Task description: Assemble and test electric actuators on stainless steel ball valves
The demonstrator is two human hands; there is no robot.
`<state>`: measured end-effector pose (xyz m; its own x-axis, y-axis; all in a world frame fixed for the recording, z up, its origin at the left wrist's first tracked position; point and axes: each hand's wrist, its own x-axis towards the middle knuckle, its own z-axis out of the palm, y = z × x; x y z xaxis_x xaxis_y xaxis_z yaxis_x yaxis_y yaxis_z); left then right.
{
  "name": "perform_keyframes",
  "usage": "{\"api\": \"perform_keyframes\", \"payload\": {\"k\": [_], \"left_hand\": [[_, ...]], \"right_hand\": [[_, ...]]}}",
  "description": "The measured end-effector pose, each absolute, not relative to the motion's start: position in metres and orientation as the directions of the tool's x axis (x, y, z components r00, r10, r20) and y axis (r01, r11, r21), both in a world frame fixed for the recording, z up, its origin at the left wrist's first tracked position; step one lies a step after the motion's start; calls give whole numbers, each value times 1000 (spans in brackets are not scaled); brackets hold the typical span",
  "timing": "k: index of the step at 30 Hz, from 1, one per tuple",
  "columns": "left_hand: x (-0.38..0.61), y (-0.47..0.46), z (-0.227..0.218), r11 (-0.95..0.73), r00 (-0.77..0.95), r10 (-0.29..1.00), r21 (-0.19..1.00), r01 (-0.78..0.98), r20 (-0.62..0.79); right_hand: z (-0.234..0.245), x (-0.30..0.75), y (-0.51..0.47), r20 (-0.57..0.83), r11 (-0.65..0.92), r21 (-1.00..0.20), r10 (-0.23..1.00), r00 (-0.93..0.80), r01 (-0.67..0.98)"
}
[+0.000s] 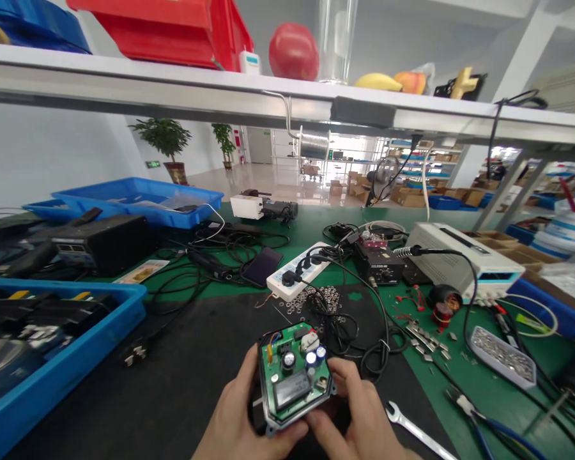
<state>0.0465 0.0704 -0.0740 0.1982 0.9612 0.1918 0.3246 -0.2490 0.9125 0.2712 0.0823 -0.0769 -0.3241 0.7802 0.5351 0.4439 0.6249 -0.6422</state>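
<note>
While the left hand (242,412) and right hand (359,409) grip a cased circuit board (293,378) between them, black cables (324,306) and metal bits (298,300) lie beyond the hands, a wrench (419,434) to their right and a blue tray (57,377) to their left.

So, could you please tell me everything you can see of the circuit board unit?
The circuit board unit is a squarish, open housing with a metallic-looking rim; inside sits a green board. It carries a dark rectangular block, several upright round capacitors, a pale rounded part and a small orange one. It faces up, tilted toward the camera, held between the left hand and right hand over the black mat; its underside is hidden.
</note>
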Motion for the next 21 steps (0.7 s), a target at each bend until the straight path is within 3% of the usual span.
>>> {"api": "perform_keyframes", "payload": {"k": [15, 21], "left_hand": [[52, 69, -75, -283, 50, 956, 857, 431, 291], [48, 70, -73, -352, 117, 933, 792, 499, 341]], "right_hand": [[-80, 273, 77, 537, 566, -613, 810, -234, 551], [-82, 272, 77, 542, 577, -628, 806, -238, 521]]}}
